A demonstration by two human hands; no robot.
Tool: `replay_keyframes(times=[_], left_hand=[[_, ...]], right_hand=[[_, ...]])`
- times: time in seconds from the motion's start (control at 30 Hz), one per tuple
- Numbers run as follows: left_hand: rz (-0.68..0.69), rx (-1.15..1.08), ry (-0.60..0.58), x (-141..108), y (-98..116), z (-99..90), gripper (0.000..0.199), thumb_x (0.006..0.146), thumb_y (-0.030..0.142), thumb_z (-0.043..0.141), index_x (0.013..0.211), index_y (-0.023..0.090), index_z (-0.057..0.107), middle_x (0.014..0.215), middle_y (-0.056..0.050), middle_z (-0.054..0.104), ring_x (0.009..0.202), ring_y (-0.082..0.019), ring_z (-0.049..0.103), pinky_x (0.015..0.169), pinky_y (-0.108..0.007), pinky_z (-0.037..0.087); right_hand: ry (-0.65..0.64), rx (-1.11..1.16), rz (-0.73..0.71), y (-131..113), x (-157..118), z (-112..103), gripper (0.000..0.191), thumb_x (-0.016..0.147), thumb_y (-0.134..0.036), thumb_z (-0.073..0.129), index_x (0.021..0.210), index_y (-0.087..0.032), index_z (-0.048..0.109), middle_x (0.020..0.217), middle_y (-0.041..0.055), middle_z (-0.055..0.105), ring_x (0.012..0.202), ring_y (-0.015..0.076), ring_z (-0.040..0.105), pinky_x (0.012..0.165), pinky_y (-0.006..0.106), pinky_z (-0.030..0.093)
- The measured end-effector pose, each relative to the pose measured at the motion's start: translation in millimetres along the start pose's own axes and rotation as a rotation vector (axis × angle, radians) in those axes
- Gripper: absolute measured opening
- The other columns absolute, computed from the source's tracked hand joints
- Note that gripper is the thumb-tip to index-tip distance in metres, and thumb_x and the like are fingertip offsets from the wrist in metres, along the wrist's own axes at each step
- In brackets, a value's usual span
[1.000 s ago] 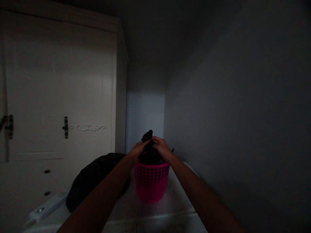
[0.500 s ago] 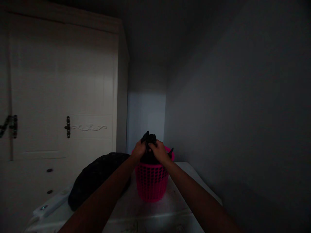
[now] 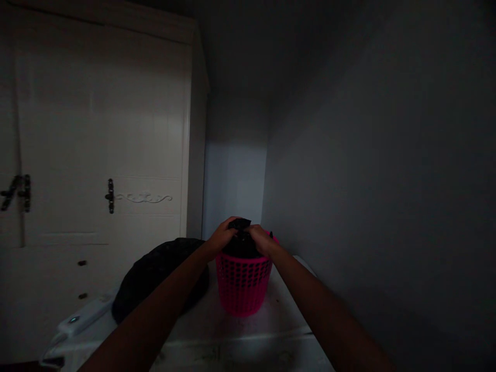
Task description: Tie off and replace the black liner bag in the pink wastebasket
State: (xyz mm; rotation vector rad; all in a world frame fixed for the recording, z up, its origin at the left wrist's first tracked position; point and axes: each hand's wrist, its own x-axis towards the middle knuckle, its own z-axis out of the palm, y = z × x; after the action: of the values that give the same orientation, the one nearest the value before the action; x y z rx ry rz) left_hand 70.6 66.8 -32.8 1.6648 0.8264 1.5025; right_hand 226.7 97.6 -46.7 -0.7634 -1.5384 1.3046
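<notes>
Over the pink basket [image 3: 243,292], 2 bare arms reached forward and converged, sloping inward from the lower edge of view, the wrists near the rim. It stood upright on a white tabletop [image 3: 203,330]; black bag [image 3: 243,249] sat inside, its bunched top rising between the hands. Left hand [image 3: 222,236] gripped that top from one side, fingers bent; right hand [image 3: 260,239] pinched it from the other, its fingertips partly hidden. Left of the basket lay a dark sack [image 3: 155,268].
</notes>
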Motion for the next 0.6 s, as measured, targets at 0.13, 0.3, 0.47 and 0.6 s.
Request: replay_keyframes(times=[0.13, 0.3, 0.47, 0.6], left_hand=[[0.040, 0.046, -0.058, -2.4, -3.7, -2.1, 0.030, 0.068, 0.022, 0.072, 0.098, 0.021, 0.077, 0.101, -0.005, 0.076, 0.100, -0.023, 0.066, 0.096, -0.033, 0.049], [0.118, 0.153, 0.006, -5.5, -8.6, -4.3, 0.027, 0.071, 0.016, 0.063, 0.094, 0.022, 0.075, 0.095, -0.003, 0.075, 0.098, -0.023, 0.064, 0.097, -0.034, 0.048], [0.077, 0.197, 0.070, -3.9, -6.7, -7.0, 0.020, 0.069, 0.014, 0.063, 0.085, 0.021, 0.073, 0.087, -0.002, 0.072, 0.095, -0.022, 0.064, 0.097, -0.032, 0.049], [-0.078, 0.098, 0.167, 3.2, -9.7, -3.4, 0.017, 0.075, 0.024, 0.067, 0.090, 0.017, 0.071, 0.080, -0.003, 0.072, 0.083, -0.021, 0.067, 0.084, -0.034, 0.055]], right_hand=[[-0.253, 0.060, 0.012, -2.4, -14.4, -4.0, 0.034, 0.055, -0.020, 0.080, 0.089, -0.018, 0.076, 0.080, 0.0017, 0.078, 0.079, 0.0208, 0.071, 0.082, 0.034, 0.055], [-0.140, 0.029, -0.005, 2.5, -12.6, -6.3, 0.026, 0.058, -0.019, 0.071, 0.083, -0.018, 0.075, 0.074, 0.0009, 0.076, 0.072, 0.0204, 0.069, 0.078, 0.034, 0.054], [-0.035, -0.121, -0.091, 7.7, -7.1, -7.0, 0.025, 0.062, -0.016, 0.066, 0.087, -0.020, 0.070, 0.075, 0.0005, 0.071, 0.074, 0.0212, 0.065, 0.073, 0.034, 0.052], [0.172, -0.458, -0.577, 2.0, -8.8, -5.3, 0.035, 0.070, -0.017, 0.071, 0.103, -0.024, 0.066, 0.105, 0.0023, 0.067, 0.096, 0.0201, 0.059, 0.090, 0.036, 0.051]])
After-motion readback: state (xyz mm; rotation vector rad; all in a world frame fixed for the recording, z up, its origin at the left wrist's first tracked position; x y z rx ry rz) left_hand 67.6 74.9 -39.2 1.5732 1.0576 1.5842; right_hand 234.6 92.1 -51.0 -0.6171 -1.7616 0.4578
